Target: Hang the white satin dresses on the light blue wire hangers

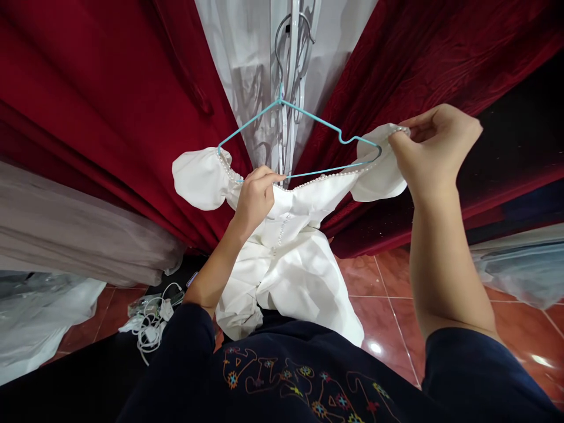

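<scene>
Adjustment on the light-blue wire hanger (pixel 311 116): left fingers (pixel 264 176) and right fingers (pixel 425 119) gripped the white pearl-trimmed dress (pixel 304 270); even tension was required.

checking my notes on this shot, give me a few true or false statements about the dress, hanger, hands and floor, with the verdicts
1. The right hand holds the edge of a puffed sleeve. True.
2. The dress is red. False: it is white.
3. The hanger is light blue. True.
4. The left hand rests on the tangled white cables. False: it is at the dress's beaded neckline, by the hanger's lower bar.
5. The floor has reddish tiles. True.
6. The hanger lies on the floor. False: it is up between the sleeves, above the bodice.
</scene>
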Available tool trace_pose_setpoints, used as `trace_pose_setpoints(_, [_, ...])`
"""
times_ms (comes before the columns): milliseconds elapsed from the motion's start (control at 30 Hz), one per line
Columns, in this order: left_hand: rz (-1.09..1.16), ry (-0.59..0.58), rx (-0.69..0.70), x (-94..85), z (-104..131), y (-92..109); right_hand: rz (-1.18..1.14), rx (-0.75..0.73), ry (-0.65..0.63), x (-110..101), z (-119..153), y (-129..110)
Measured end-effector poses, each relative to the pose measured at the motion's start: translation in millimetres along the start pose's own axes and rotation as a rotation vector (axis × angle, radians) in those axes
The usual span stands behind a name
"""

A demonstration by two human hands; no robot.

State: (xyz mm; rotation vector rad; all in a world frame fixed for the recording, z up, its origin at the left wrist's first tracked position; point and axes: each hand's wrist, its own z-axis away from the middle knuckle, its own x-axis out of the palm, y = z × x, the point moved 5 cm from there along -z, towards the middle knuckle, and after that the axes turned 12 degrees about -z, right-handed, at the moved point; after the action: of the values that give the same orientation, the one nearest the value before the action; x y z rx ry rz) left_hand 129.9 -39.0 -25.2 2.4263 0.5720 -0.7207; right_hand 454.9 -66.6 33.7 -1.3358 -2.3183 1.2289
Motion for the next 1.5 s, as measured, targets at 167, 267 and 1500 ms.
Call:
trace_pose_setpoints(167, [0.032, 0.003, 0.018, 3.9, 1, 3, -0.118, -0.041, -0.068, 13, -3, -20])
trace_pose_setpoints(267, [-0.003, 0.018, -0.006, 7.7, 3, 10, -0.085, -0.026, -0.134, 18, -7, -41])
trace_pose_setpoints(1500, [-0.166, 0.097, -0.017, -3.0, 7, 0, -0.246, -0.483, -0.475, 106, 121, -15])
